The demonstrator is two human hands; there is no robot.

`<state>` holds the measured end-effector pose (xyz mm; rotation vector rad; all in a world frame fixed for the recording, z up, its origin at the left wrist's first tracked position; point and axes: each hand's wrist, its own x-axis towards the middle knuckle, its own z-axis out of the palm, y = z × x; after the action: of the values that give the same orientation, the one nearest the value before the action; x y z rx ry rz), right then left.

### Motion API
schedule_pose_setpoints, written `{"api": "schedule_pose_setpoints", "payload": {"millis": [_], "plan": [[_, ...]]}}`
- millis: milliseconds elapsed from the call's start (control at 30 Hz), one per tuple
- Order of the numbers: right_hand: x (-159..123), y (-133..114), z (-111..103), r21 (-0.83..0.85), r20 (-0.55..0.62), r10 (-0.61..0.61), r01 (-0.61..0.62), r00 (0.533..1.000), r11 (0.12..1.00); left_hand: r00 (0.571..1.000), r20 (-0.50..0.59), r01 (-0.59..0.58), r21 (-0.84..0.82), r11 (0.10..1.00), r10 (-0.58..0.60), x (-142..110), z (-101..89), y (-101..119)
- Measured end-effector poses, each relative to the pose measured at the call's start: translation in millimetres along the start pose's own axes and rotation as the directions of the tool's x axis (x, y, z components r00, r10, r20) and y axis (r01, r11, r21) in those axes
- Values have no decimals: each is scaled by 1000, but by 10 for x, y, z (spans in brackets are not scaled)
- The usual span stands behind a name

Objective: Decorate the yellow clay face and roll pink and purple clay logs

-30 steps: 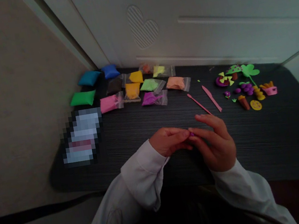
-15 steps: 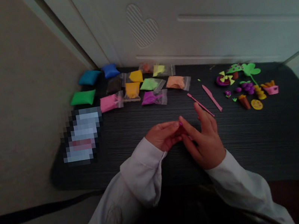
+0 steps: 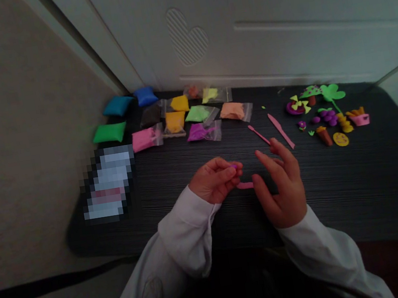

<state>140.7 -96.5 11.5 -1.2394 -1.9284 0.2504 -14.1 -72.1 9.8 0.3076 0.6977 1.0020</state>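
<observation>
My left hand (image 3: 214,180) is curled near the middle of the dark table (image 3: 377,176), pinching a tiny purple bit of clay (image 3: 234,166) at its fingertips. My right hand (image 3: 281,184) hovers just to the right with its fingers spread and apart. Between the two hands a small pink clay strip (image 3: 244,185) lies on the table, close to my right thumb. Two pink modelling tools, a thin one (image 3: 259,135) and a flat one (image 3: 281,131), lie just beyond my right hand.
Several bags of coloured clay (image 3: 175,117) sit at the back left against a white panelled door (image 3: 257,19). Finished clay figures (image 3: 325,111) are grouped at the back right. A pixelated packet (image 3: 109,182) lies at the left edge.
My hands were pressed together on a purple bit; they have parted. The right hand has opened and a pink strip now lies between them.
</observation>
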Motion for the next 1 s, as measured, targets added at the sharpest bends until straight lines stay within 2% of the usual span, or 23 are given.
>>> {"api": "schedule_pose_setpoints", "payload": {"millis": [267, 467, 667, 867, 1000], "plan": [[4, -10, -19, -2, -31, 15, -15, 999, 1000, 997, -22, -79, 39, 996, 80, -16, -3, -12], [8, -7, -29, -16, -43, 7, -8, 999, 1000, 991, 52, -125, 4, 992, 125, -7, -10, -15], [6, -11, -32, 1, -48, 11, -11, 999, 1000, 994, 27, -100, -38, 994, 101, -10, 2, -5], [16, 0, -31, -10, -52, 13, -14, 999, 1000, 997, -47, -71, -56, 996, 68, -28, 0, 27], [17, 7, -36, -7, -59, 0, 0, 998, 1000, 996, -17, -89, -48, 995, 88, -43, 4, 40]]}}
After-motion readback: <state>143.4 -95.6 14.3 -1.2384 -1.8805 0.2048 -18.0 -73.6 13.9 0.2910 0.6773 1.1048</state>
